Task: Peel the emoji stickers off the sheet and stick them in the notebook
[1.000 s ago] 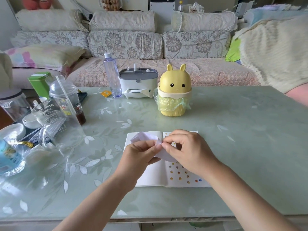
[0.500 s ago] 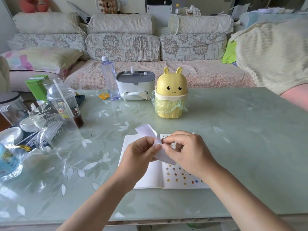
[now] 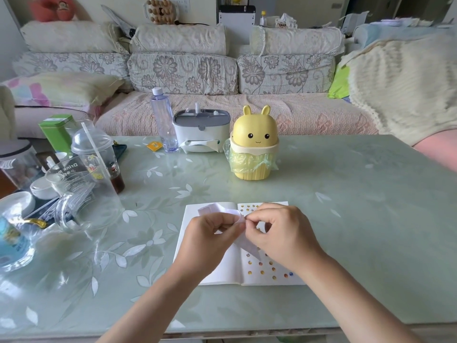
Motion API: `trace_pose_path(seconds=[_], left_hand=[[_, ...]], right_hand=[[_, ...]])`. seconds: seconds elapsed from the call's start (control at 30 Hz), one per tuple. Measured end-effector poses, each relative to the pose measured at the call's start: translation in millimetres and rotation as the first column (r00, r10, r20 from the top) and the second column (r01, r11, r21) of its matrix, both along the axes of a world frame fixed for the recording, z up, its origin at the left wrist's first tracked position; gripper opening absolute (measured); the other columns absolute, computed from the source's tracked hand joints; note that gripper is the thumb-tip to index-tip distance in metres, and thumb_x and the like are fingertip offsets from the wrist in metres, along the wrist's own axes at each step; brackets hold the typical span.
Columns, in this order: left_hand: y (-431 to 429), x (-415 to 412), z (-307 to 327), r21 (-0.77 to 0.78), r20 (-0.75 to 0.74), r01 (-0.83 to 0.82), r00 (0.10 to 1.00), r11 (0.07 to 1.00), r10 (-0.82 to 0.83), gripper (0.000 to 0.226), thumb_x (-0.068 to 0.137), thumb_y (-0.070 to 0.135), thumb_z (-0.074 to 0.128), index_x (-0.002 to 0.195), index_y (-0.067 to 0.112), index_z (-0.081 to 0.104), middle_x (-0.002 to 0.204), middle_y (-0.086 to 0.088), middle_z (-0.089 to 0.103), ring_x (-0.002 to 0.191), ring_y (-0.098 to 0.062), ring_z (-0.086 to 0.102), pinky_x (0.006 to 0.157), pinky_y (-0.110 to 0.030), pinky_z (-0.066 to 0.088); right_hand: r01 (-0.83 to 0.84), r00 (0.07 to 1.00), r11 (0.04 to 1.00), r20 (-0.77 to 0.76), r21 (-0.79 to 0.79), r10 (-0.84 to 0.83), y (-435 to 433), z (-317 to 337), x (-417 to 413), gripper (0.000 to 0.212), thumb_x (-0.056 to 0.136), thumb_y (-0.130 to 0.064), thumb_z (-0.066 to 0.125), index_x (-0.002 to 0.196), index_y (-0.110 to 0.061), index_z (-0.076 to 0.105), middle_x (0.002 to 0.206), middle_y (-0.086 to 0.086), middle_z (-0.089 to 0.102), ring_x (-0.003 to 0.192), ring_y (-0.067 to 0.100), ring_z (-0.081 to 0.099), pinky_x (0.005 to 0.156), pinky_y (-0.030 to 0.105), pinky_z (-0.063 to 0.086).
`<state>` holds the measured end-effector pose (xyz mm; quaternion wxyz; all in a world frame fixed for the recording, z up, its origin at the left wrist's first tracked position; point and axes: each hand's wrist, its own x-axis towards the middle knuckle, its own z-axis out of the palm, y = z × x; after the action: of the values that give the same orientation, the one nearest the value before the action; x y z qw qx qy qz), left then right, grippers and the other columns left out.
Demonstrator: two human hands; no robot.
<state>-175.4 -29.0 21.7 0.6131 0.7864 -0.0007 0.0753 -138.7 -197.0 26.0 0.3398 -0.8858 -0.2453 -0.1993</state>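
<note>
We hold the sticker sheet point(image 3: 217, 209) over the open notebook point(image 3: 232, 267): left hand point(image 3: 210, 235) grips its curled part, right hand point(image 3: 280, 237) pinches at it. Thin, floppy paper, prob. tears easily; we peel from 1 corner.

Green table point(image 3: 346, 194) bears notebook point(image 3: 232, 268), bunny bin point(image 3: 254, 134), bottle point(image 3: 163, 120), tissue box point(image 3: 201, 131), cups point(image 3: 81, 189)

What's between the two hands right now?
Head view: the curled sheet. The left hand and right hand both pinch it where their fingers meet, above the open notebook.
</note>
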Motion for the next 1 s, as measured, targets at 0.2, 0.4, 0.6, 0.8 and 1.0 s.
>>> trace_pose_path(seconds=[0.2,0.4,0.6,0.8,1.0], left_hand=[[0.5,0.1,-0.2,-0.021,-0.017,0.031,0.999,0.999,-0.031,0.017,0.092,0.009,0.069,0.083,0.019,0.079,0.08,0.005,0.077,0.078,-0.008,0.069,0.075,-0.021,0.05],[-2.4,1.2,1.1,-0.329,-0.127,0.022,0.99,0.944,-0.068,0.012,0.093,0.011,0.068,0.091,0.005,0.078,0.088,-0.013,0.078,0.083,-0.018,0.074,0.082,-0.029,0.06],[-3.5,-2.5,0.1,-0.43,-0.142,0.041,0.983,0.902,-0.112,0.014,0.089,0.011,0.07,0.093,0.001,0.079,0.092,-0.019,0.077,0.089,-0.025,0.076,0.085,-0.032,0.06],[-6.4,-5.8,-0.5,-0.486,-0.179,0.013,0.977,0.874,-0.114,0.013,0.092,0.011,0.069,0.091,0.003,0.079,0.095,-0.018,0.077,0.092,-0.025,0.075,0.086,-0.033,0.06],[-8.7,-7.6,-3.2,-0.6,-0.246,-0.01,0.954,0.8,-0.172,0.02,0.096,0.006,0.062,0.083,0.007,0.078,0.096,-0.015,0.075,0.091,-0.021,0.072,0.088,-0.036,0.058]], right_hand=[[-0.008,0.977,0.986,-0.209,0.168,0.043,-1.6,-1.0,2.3,0.025,0.078,-0.041,0.056,0.059,-0.025,0.061,0.06,-0.008,0.057,0.049,0.009,0.036,0.052,0.028,0.041],[-0.009,0.975,0.977,-0.217,0.211,0.056,-4.7,1.7,1.1,0.009,0.08,-0.038,0.074,0.081,-0.03,0.079,0.065,-0.027,0.063,0.05,0.008,0.047,0.054,0.018,0.042],[0.086,0.995,0.996,0.042,-0.004,-0.086,-2.3,-0.4,-3.2,0.014,0.076,-0.041,0.064,0.071,-0.031,0.073,0.066,-0.019,0.064,0.054,-0.003,0.047,0.048,0.021,0.041],[0.085,0.995,0.996,0.041,0.021,-0.086,-0.3,0.9,-5.5,0.012,0.076,-0.037,0.064,0.067,-0.03,0.067,0.066,-0.019,0.059,0.054,0.003,0.049,0.048,0.02,0.039],[0.054,0.991,0.986,-0.131,0.16,-0.033,1.8,-2.8,-3.6,0.008,0.08,-0.026,0.072,0.073,-0.028,0.073,0.076,-0.02,0.066,0.058,0.012,0.055,0.06,0.029,0.051]])
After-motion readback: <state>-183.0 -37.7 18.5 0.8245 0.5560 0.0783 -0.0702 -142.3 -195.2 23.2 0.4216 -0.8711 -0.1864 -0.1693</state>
